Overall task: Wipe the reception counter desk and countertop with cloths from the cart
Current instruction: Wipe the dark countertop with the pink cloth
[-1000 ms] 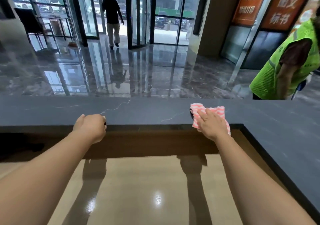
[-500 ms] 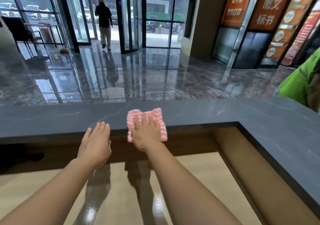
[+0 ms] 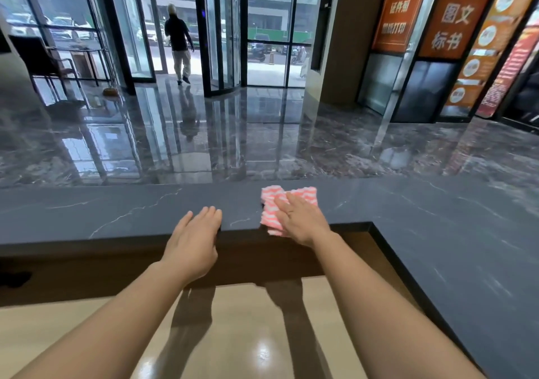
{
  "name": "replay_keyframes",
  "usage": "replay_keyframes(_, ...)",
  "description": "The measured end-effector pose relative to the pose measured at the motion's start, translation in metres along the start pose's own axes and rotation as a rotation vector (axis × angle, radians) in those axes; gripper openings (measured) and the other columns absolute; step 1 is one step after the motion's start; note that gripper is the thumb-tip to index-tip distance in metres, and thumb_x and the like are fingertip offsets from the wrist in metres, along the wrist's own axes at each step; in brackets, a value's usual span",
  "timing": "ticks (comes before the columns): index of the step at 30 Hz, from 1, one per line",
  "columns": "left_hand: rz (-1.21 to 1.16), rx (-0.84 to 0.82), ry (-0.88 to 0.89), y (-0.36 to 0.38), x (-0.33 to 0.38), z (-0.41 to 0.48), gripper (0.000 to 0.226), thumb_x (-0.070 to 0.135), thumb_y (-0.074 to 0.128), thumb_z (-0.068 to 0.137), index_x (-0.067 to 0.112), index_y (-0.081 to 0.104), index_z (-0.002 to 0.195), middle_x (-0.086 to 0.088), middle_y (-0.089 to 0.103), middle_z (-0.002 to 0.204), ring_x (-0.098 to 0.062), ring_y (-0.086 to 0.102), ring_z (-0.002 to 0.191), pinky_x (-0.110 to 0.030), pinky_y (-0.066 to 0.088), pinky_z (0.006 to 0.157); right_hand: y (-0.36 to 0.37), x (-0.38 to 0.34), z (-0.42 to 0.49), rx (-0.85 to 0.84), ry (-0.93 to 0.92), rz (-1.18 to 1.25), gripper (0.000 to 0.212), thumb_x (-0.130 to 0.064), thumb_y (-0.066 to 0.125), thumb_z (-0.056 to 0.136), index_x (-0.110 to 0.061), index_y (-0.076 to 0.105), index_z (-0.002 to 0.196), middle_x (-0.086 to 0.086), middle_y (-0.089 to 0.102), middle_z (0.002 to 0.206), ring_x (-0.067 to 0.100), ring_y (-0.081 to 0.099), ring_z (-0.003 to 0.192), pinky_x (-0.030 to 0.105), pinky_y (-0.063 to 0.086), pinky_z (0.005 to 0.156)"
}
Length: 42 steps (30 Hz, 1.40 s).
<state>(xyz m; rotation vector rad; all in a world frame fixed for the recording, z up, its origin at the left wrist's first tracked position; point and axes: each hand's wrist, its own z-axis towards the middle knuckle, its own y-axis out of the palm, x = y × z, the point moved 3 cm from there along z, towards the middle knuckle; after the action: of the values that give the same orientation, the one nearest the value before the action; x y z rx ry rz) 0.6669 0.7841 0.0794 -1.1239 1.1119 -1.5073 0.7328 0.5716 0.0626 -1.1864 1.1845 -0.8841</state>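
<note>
A pink-and-white striped cloth (image 3: 272, 206) lies on the dark grey stone countertop (image 3: 116, 212), near its inner edge. My right hand (image 3: 300, 221) presses flat on the cloth with straight fingers, covering its right half. My left hand (image 3: 194, 238) rests with straight fingers on the countertop's inner edge, a little to the left of the cloth and apart from it. Below the countertop lies the glossy beige desk surface (image 3: 248, 320), crossed by both my forearms.
The countertop turns a corner and runs toward me along the right side (image 3: 466, 262). Beyond the counter lies a shiny dark marble lobby floor (image 3: 233, 139). A person (image 3: 178, 43) walks out through glass doors at the back. Orange signboards (image 3: 437, 14) stand at the right.
My right hand has slid the cloth along the countertop, left and then back to the right. My left hand uncurled to flat fingers on the edge. The green-vested person at the right is gone from view.
</note>
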Motion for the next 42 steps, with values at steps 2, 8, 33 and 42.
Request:
replay_keyframes(2,0.002,0.004,0.024,0.003,0.022,0.008,0.066,0.006,0.046,0.095,0.021,0.019,0.153,0.003,0.023,0.159,-0.01,0.014,0.147,-0.032,0.005,0.121,-0.007,0.046,0.005,0.003,0.092,-0.009,0.051,-0.04,0.021,0.105,-0.028,0.02,0.154,0.002,0.008,0.163,0.021,0.01,0.149,0.04,0.011,0.12)
replay_keyframes(8,0.034,-0.033,-0.009,0.011,0.058,0.02,0.062,0.005,0.045,0.093,0.028,0.032,0.148,0.009,0.036,0.152,-0.008,0.023,0.144,-0.035,0.007,0.117,-0.028,0.135,0.032,0.03,0.3,-0.05,0.054,-0.045,0.026,0.102,-0.019,0.029,0.149,0.012,0.027,0.154,0.031,0.028,0.14,0.044,0.026,0.111)
replay_keyframes(33,-0.278,0.384,-0.135,0.033,0.106,0.004,0.022,0.012,0.055,0.081,0.026,0.069,0.091,0.006,0.067,0.091,-0.024,0.058,0.1,-0.038,0.036,0.081,-0.019,0.039,-0.021,0.001,-0.433,-0.152,0.053,-0.03,0.065,0.085,-0.029,0.046,0.135,0.002,0.039,0.146,0.029,0.036,0.13,0.039,0.035,0.101)
replay_keyframes(42,-0.794,-0.139,-0.074,0.08,0.207,0.011,0.035,0.013,0.045,0.097,0.018,0.062,0.128,-0.001,0.063,0.128,-0.015,0.057,0.115,-0.022,0.043,0.096,-0.052,0.139,-0.041,-0.015,-0.228,-0.446,0.062,-0.034,0.073,0.074,-0.027,0.045,0.13,0.001,0.054,0.117,0.024,0.045,0.105,0.03,0.037,0.069)
